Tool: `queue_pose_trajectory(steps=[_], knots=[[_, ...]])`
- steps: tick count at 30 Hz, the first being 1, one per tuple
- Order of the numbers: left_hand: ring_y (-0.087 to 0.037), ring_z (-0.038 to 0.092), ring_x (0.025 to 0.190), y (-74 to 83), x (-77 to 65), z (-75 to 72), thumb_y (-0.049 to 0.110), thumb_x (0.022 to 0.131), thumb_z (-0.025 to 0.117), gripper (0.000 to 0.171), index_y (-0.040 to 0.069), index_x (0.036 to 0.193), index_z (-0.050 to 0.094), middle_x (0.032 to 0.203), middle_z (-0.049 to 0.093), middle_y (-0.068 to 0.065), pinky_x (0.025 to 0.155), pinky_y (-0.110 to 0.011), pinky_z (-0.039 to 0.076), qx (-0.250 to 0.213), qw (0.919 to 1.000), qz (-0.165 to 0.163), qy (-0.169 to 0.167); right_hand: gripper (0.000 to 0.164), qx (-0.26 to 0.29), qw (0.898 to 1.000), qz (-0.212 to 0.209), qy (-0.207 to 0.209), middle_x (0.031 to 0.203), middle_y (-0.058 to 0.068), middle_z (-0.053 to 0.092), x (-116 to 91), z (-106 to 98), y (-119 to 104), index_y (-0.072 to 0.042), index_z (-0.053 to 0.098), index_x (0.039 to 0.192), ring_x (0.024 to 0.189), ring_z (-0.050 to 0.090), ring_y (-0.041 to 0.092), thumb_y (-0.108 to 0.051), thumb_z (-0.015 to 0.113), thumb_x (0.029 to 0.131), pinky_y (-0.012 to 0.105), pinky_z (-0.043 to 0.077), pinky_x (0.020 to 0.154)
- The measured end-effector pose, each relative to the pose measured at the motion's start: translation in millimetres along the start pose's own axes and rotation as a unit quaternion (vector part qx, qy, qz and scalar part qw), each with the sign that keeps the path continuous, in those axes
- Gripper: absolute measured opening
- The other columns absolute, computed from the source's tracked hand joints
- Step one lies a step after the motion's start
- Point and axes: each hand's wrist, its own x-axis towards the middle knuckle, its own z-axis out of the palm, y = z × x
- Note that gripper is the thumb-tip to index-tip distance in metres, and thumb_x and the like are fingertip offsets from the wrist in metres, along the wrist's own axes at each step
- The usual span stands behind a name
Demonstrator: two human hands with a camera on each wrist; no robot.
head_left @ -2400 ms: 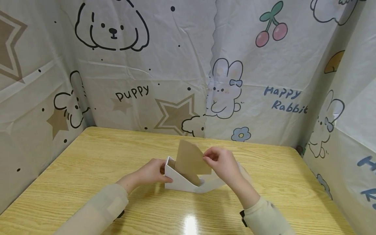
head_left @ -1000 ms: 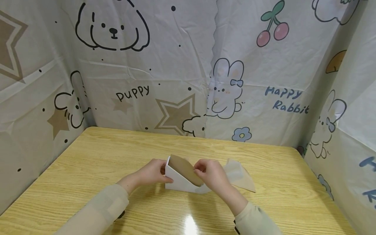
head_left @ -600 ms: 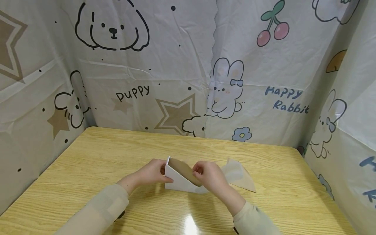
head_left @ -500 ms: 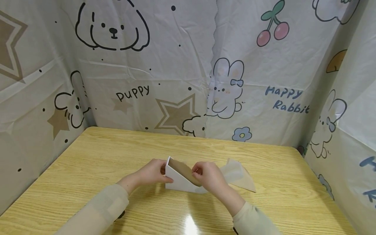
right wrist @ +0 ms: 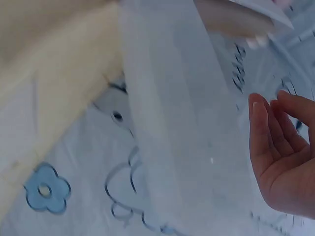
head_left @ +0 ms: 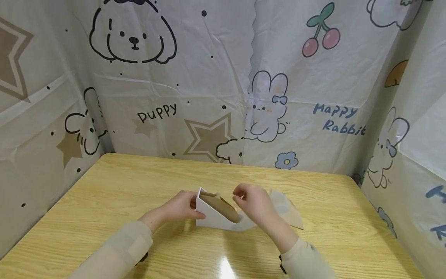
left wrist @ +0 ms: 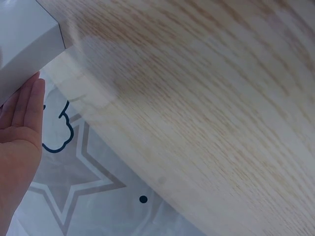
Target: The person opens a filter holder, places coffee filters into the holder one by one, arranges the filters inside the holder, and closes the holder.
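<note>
A white, slant-topped box [head_left: 212, 216] stands on the table with brown coffee filter papers [head_left: 218, 205] inside, a small tip poking up among them. My left hand [head_left: 181, 206] grips its tall left end, thumb on the near side; the left wrist view shows straight fingers along the box [left wrist: 29, 44]. To the right of the opening, my right hand [head_left: 255, 200] hovers with loosely bent fingers and nothing between them. In the right wrist view a gap shows between thumb and fingertips. A pale translucent flap [right wrist: 182, 113] stretches rightward from the box, partly hidden by my right hand.
A tan paper piece [head_left: 295, 217] lies at the flap's far right end. The wooden table [head_left: 174, 252] reaches back to a hanging cloth [head_left: 209, 77] printed with cartoon animals, which also closes off both sides.
My right hand lowered a brown filter paper into the box, pressed it down, let go and drew back up and right. My left hand has kept its grip on the box.
</note>
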Motion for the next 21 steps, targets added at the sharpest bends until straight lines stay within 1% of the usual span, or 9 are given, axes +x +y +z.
queue_pose_trajectory(steps=[3,6,9,11,12,14,16,19,21], knots=[[-0.02,0.065,0.096,-1.5,0.2,1.5,0.01,0.079,0.074,0.038,0.003,0.114,0.061,0.108,0.067,-0.013,0.08,-0.027,0.055,-0.005,1.0,-0.002,0.0,0.006,0.015,0.998,0.017,0.057,0.078,0.003,0.069,3.1,-30.7,0.6,-0.007,0.069,0.086,0.071,0.061,0.013,-0.011,0.066,0.085,0.027,0.051,0.064],[-0.019,0.065,0.096,-2.7,0.5,2.8,0.009,0.079,0.074,0.038,0.004,0.114,0.061,0.109,0.067,-0.012,0.08,-0.028,0.055,-0.011,0.9999,-0.007,0.002,0.011,0.017,0.994,0.043,0.099,0.083,0.006,0.07,5.5,-61.4,11.9,-0.006,0.07,0.091,0.077,0.062,0.018,-0.013,0.063,0.087,0.031,0.051,0.068],[-0.019,0.065,0.096,-2.9,-0.1,2.8,0.009,0.078,0.074,0.038,0.004,0.114,0.061,0.108,0.067,-0.011,0.08,-0.028,0.055,-0.01,0.9999,-0.011,0.005,0.017,0.0,0.99,0.08,0.119,0.089,0.01,0.069,7.0,-81.6,33.8,-0.004,0.069,0.096,0.08,0.062,0.022,-0.017,0.061,0.09,0.033,0.049,0.069],[-0.019,0.065,0.095,-3.5,-0.4,2.9,0.009,0.078,0.074,0.038,0.004,0.114,0.061,0.108,0.067,-0.011,0.079,-0.028,0.055,-0.01,0.9999,-0.013,0.005,0.02,-0.011,0.987,0.111,0.12,0.091,0.013,0.068,7.5,-87.4,52.9,-0.003,0.068,0.099,0.08,0.061,0.025,-0.019,0.059,0.091,0.034,0.049,0.068],[-0.019,0.065,0.095,-3.6,-0.5,3.0,0.009,0.078,0.074,0.038,0.004,0.114,0.061,0.108,0.067,-0.011,0.079,-0.028,0.055,-0.01,0.9999,-0.013,0.005,0.021,-0.022,0.986,0.126,0.111,0.092,0.014,0.068,7.6,-87.5,63.0,-0.003,0.068,0.1,0.081,0.061,0.026,-0.02,0.059,0.091,0.034,0.048,0.067],[-0.019,0.065,0.096,-3.3,-0.7,2.9,0.009,0.079,0.074,0.038,0.005,0.114,0.061,0.108,0.067,-0.011,0.079,-0.028,0.055,-0.01,0.9998,-0.015,0.005,0.024,-0.052,0.984,0.155,0.075,0.097,0.016,0.067,7.8,-83.2,82.9,-0.002,0.066,0.103,0.084,0.062,0.028,-0.021,0.057,0.091,0.036,0.049,0.066],[-0.019,0.065,0.096,-2.9,-0.8,2.8,0.009,0.079,0.074,0.038,0.005,0.114,0.061,0.108,0.067,-0.011,0.079,-0.028,0.055,-0.01,0.9998,-0.017,0.006,0.029,-0.088,0.979,0.183,0.018,0.102,0.018,0.066,7.7,-74.2,101.0,0.0,0.064,0.107,0.087,0.062,0.03,-0.023,0.057,0.091,0.039,0.05,0.065],[-0.02,0.065,0.096,-2.1,-0.7,2.8,0.009,0.079,0.074,0.038,0.004,0.114,0.061,0.109,0.067,-0.011,0.079,-0.029,0.055,-0.012,0.9997,-0.019,0.008,0.039,-0.13,0.967,0.205,-0.073,0.111,0.022,0.064,5.5,-57.9,122.7,0.003,0.059,0.114,0.095,0.062,0.036,-0.026,0.059,0.088,0.045,0.052,0.068],[-0.02,0.065,0.096,-1.4,-0.2,3.5,0.008,0.079,0.074,0.038,0.004,0.114,0.06,0.109,0.067,-0.012,0.079,-0.029,0.055,-0.011,0.9998,-0.016,0.007,0.042,-0.142,0.959,0.215,-0.114,0.116,0.025,0.061,2.2,-48.6,132.9,0.006,0.055,0.118,0.1,0.061,0.04,-0.025,0.057,0.088,0.05,0.052,0.072]])
